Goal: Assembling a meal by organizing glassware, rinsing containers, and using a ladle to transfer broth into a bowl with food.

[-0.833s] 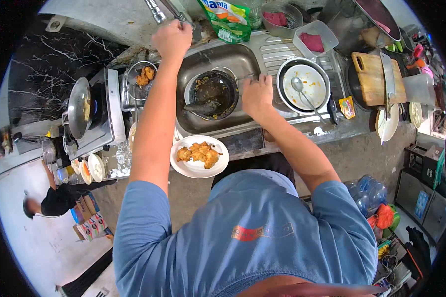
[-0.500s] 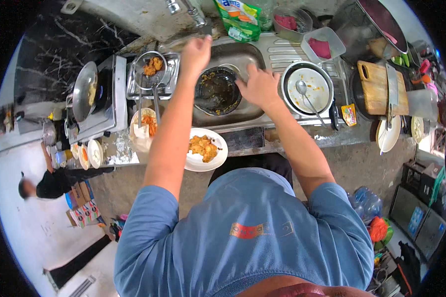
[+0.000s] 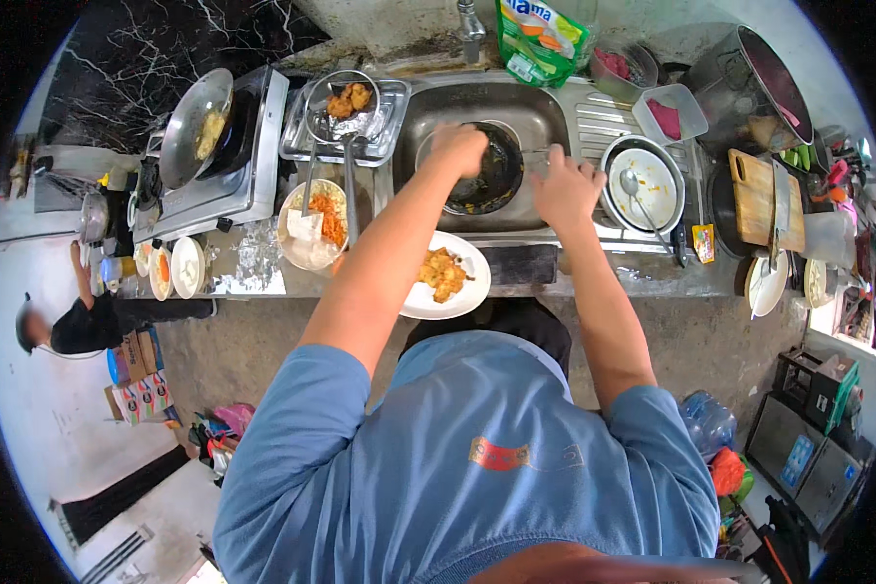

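Note:
A dark round pan (image 3: 501, 175) with yellowish food bits sits tilted in the steel sink (image 3: 414, 109). Over the pan's left side is my left hand (image 3: 460, 148), its fingers curled closed; whatever they hold is hidden. On the pan's right, my right hand (image 3: 566, 193) has bent fingers at a thin grey bar that reaches from the pan and looks like its handle. A pale curved rim shows partly behind the pan. Above the sink hangs the faucet (image 3: 470, 34). Below my left forearm is a white plate (image 3: 472, 292) of fried food.
Left of the sink stand a steel tray (image 3: 394, 146) with a strainer, a bowl (image 3: 292, 243) of shredded food, and a stove (image 3: 253, 165) with a wok (image 3: 180, 146). A white bowl (image 3: 652, 200) with a spoon, a knife and a cutting board (image 3: 745, 195) lie right. Another person (image 3: 88, 326) stands far left.
My left hand has come down from beside the faucet to the pan. The pan sits farther right in the sink, and my right hand has shifted right with it. The whole view has shifted.

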Motion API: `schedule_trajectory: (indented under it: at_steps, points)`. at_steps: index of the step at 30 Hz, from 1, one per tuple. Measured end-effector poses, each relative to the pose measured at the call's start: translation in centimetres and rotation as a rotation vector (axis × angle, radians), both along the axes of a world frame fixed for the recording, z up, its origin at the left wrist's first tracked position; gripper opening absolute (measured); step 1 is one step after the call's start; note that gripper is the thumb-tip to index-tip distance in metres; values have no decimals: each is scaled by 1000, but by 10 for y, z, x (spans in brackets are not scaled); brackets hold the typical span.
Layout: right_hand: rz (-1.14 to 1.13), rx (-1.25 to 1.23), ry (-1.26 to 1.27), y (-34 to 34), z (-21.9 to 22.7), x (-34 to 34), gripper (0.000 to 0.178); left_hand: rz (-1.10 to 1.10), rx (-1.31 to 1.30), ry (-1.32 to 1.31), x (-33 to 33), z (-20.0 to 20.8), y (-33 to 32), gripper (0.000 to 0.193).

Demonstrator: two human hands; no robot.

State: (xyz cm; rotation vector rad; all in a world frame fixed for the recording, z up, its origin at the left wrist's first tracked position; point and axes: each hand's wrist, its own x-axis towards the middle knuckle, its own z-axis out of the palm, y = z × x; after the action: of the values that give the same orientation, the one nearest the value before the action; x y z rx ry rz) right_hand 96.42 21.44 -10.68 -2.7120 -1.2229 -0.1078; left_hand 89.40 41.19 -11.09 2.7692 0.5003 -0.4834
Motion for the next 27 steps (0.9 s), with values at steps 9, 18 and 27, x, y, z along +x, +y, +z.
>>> schedule_trajectory:
  at_steps: [9, 18, 27]
  points:
    - [-358, 42, -115, -33, 18, -66, 52, -5, -356, -171, -16, 11, -16, 45]
    - [-742, 477, 27, -137, 17, -192, 59, -425, -15, -403, -5, 73, -84, 36]
    - [-1337, 776, -23, -244, 2, -402, 61, -1299, -329, -412, -104, 167, -337, 51]
